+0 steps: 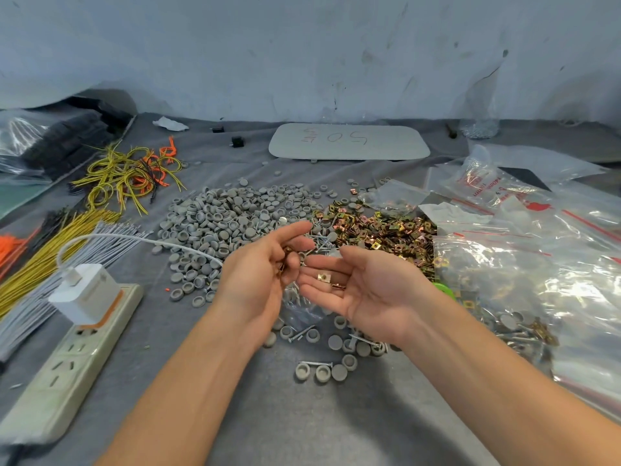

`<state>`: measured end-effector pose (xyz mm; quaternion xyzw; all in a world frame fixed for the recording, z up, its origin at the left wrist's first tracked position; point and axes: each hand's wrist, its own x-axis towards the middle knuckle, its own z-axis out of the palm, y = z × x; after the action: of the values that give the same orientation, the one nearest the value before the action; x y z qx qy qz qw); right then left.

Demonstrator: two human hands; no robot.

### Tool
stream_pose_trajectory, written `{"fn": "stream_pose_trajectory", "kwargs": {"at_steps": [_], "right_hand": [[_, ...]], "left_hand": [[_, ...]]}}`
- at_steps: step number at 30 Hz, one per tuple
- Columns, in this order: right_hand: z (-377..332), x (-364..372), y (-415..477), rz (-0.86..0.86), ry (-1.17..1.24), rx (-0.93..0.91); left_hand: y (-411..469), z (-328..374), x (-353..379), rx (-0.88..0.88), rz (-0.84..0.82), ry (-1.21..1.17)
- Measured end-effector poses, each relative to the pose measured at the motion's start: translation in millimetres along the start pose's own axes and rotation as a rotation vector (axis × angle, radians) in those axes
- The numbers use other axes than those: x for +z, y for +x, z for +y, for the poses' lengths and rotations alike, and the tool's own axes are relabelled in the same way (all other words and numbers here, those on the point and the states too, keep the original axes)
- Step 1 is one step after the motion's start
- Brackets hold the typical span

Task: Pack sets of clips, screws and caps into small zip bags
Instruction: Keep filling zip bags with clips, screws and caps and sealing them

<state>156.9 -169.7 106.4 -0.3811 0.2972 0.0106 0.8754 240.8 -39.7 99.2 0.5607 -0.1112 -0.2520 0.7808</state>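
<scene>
My right hand (356,284) lies palm up over the table's middle, fingers straight, with two brass clips (325,276) resting on them. My left hand (265,270) is held beside it, fingers curled round a few more brass clips (285,260). Behind the hands lie a heap of grey caps (235,213), a heap of brass clips (373,227) and some screws (321,242). A small clear zip bag (300,306) lies under the hands. Loose caps and screws (336,351) lie in front.
A white power strip (67,361) with a charger plugged in lies at the left, beside bundles of grey, yellow and orange ties (67,257). Filled zip bags (524,280) pile up at the right. A grey board (349,141) lies at the back.
</scene>
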Motion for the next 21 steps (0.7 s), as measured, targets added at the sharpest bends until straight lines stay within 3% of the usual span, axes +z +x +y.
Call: {"fn": "stream_pose_trajectory", "kwargs": {"at_steps": [4, 11, 21], "right_hand": [[4, 5, -2, -0.026, -0.018, 0.023], [14, 13, -1, -0.044, 0.163, 0.006], [8, 15, -7, -0.058, 0.251, 0.031]], "left_hand": [[4, 2, -2, -0.037, -0.065, 0.052], [-1, -7, 4, 0.175, -0.294, 0.463], [-2, 0, -1, 0.228, -0.393, 0.566]]}}
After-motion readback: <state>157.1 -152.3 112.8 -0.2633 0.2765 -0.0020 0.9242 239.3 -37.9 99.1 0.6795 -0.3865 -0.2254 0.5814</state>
